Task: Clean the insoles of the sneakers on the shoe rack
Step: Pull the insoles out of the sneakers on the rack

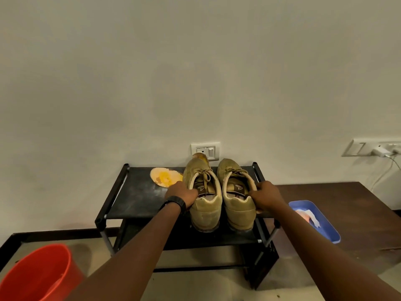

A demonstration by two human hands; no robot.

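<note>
Two tan suede sneakers stand side by side on the top shelf of a black shoe rack point(130, 198), heels toward me. My left hand point(181, 195) grips the outer collar of the left sneaker point(204, 205). My right hand point(265, 197) grips the outer collar of the right sneaker point(236, 205). An insole with a brown printed heel patch lies inside each shoe. A loose yellow-and-cream insole point(165, 176) lies flat on the shelf, left of the shoes. Another insole tip point(200, 157) pokes up behind the left sneaker's toe.
An orange bucket point(41, 274) stands on the floor at lower left. A blue tray point(325, 227) with a pale cloth sits on a dark brown table point(347, 205) to the right. Wall sockets and a charger cable point(382, 170) are on the wall behind.
</note>
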